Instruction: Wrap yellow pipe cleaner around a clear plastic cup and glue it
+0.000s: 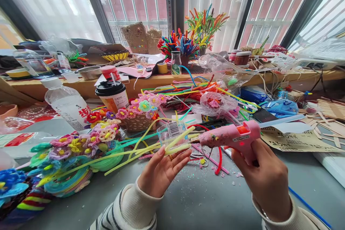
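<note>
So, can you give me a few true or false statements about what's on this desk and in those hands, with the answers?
1. The right hand holds a pink glue gun. True.
2. The glue gun's nozzle points towards the left hand's side. True.
3. The left hand is empty. False: it holds pale yellow fuzzy stems.
4. The paper cup has no lid. False: a black lid is on it.
5. The flowers in the brown container are all blue. False: most are pink.
6. A bunch of colourful fuzzy stems stands near the window. True.
</note>
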Action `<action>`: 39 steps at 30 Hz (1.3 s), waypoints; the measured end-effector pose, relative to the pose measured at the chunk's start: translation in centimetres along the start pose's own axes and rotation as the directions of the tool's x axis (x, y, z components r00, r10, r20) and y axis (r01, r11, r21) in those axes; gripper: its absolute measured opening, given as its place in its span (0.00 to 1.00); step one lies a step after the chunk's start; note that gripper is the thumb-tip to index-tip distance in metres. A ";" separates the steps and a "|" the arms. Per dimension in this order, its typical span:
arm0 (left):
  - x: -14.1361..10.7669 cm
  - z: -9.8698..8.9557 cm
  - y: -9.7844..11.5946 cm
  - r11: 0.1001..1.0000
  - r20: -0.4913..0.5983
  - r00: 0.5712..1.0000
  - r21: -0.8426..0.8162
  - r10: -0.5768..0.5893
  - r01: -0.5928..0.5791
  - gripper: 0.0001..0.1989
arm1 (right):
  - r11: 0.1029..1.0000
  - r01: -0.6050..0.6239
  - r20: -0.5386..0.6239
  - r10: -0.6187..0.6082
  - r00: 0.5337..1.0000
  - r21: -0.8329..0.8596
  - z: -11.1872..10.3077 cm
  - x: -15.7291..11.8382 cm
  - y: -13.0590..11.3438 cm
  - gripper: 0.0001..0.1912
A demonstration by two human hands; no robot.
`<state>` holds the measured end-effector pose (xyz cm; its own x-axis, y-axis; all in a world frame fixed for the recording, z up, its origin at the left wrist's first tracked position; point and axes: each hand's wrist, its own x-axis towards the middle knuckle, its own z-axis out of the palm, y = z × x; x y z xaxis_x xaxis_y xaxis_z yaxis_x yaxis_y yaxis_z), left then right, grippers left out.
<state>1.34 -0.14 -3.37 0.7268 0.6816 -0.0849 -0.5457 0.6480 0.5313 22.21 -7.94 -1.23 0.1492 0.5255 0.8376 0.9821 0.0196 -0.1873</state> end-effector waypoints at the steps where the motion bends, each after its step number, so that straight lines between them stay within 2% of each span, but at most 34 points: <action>1: 0.0 -0.1 0.0 1.000 0.008 1.000 -0.002 0.002 -0.002 0.23 | 1.000 -0.007 0.002 0.007 1.000 0.001 0.0 0.0 0.0 0.09; 7: 0.0 -0.5 0.1 1.000 0.081 0.997 -0.014 0.002 -0.001 0.23 | 1.000 -0.011 0.002 0.011 1.000 0.009 0.1 0.0 0.0 0.08; 18: 0.0 -0.4 0.1 1.000 0.116 0.993 -0.008 0.010 -0.010 0.23 | 1.000 0.006 -0.025 -0.007 1.000 -0.021 0.7 0.0 0.4 0.08; 21: -0.1 -0.5 0.2 1.000 0.126 0.992 -0.010 0.005 -0.003 0.23 | 0.999 -0.032 -0.020 0.031 0.999 -0.013 0.9 -0.1 0.6 0.10; 25: 0.0 -0.8 0.2 1.000 0.117 0.993 -0.011 0.003 -0.002 0.27 | 0.987 -0.160 -0.017 0.160 0.987 -0.012 0.9 0.2 1.1 0.17; 28: 0.0 -0.8 0.3 1.000 0.085 0.996 -0.001 -0.004 0.004 0.33 | 0.948 -0.317 0.110 0.315 0.943 0.003 0.5 0.9 1.9 0.21; 32: -0.1 -0.4 0.7 1.000 0.029 1.000 0.016 0.001 -0.002 0.37 | 0.860 -0.510 0.352 0.481 0.803 -0.013 -0.1 1.5 3.7 0.24; 36: -0.1 -0.1 0.9 0.999 -0.009 1.000 0.034 0.017 -0.016 0.37 | 0.845 -0.526 0.458 0.508 0.730 -0.099 -0.4 0.8 5.8 0.22; 39: -0.1 0.0 0.9 0.999 -0.020 0.999 0.018 0.029 -0.028 0.37 | 0.864 -0.480 0.494 0.486 0.721 -0.150 -0.5 0.0 7.3 0.21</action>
<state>0.77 0.37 -2.93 0.7025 0.7065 -0.0862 -0.5587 0.6224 0.5482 29.41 -8.19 -2.38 0.5284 0.8084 0.2593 0.7943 -0.3628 -0.4873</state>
